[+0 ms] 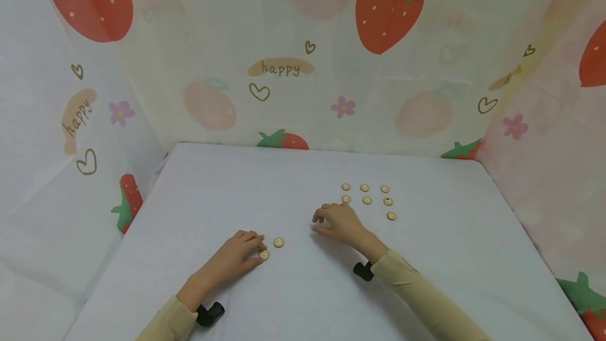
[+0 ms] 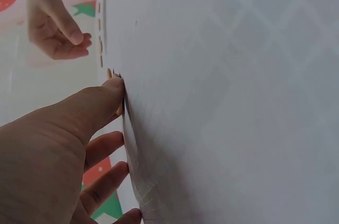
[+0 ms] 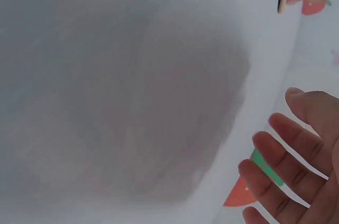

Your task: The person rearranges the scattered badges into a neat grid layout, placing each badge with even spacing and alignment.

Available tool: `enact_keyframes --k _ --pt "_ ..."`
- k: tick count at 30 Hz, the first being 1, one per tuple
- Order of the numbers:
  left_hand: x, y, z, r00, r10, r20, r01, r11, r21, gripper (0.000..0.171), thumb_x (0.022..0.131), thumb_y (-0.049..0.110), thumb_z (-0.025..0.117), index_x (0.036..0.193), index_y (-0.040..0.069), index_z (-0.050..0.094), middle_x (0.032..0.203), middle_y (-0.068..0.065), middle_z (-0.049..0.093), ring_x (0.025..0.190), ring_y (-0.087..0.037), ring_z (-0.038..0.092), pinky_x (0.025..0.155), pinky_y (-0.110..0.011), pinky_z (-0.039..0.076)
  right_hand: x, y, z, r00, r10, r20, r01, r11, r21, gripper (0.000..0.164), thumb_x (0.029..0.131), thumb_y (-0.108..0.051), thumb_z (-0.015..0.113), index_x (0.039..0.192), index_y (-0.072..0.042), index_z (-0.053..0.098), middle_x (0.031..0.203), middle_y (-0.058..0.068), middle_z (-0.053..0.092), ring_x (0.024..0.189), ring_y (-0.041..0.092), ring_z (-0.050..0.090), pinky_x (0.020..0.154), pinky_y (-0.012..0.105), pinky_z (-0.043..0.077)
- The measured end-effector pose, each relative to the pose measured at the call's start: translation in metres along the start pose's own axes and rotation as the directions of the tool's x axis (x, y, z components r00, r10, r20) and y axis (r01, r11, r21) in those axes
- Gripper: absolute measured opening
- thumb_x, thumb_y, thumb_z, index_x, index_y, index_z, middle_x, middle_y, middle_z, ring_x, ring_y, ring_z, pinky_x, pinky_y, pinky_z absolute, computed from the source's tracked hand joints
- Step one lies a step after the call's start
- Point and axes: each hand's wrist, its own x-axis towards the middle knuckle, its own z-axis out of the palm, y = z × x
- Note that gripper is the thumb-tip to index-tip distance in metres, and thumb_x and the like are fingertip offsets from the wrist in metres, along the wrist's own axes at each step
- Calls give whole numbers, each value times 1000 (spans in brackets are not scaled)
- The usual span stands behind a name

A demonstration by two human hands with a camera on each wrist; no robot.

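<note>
My left hand is low over the table, its thumb and forefinger pinching the edges of a small round cream-coloured wooden disc. In the left wrist view the thumb covers most of that disc. Just beyond it, to the right, lies a second disc. My right hand hovers above the table with loosely bent fingers and nothing in them; the right wrist view shows those fingers spread apart. Past it, several more discs lie in short rows, with a single one nearest me at the right.
A white cloth covers the table. Fabric walls printed with strawberries, hearts and flowers rise behind and at both sides. A black wrist device sits below the left wrist, and another below the right one.
</note>
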Motion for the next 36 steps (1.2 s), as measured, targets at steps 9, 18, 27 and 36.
enact_keyframes --k 9,18,27,36 --pt "-1 2 -3 1000 -21 11 21 1000 -4 19 87 29 65 104 19 65 122 -3 58 115 -22 49 96 -45 42 8 -19 5 1000 -15 22 15 1000 2 15 84 -36 66 86 -22 69 81 -9 63 78 8 59 74 31 42" --pt "0 2 -2 999 -34 17 34 999 -4 18 89 32 63 103 20 65 124 -3 57 116 -21 49 98 -44 41 15 -34 11 998 -35 52 37 999 -35 19 84 -41 65 82 -23 68 80 -10 61 73 6 55 70 28 41" --pt "-1 4 -2 999 -35 -2 35 999 -16 17 88 31 63 102 20 66 122 -3 58 115 -22 50 97 -44 42 21 -47 20 995 -22 100 30 997 -74 29 83 -50 62 72 -23 63 66 -13 50 59 3 43 58 23 36" --pt "0 3 -1 999 -35 3 35 999 -20 18 88 31 63 103 20 65 122 -3 58 116 -21 49 97 -44 42 29 -61 25 993 -9 120 17 998 -63 37 86 -51 58 65 -21 58 60 -10 44 53 5 40 49 19 30"
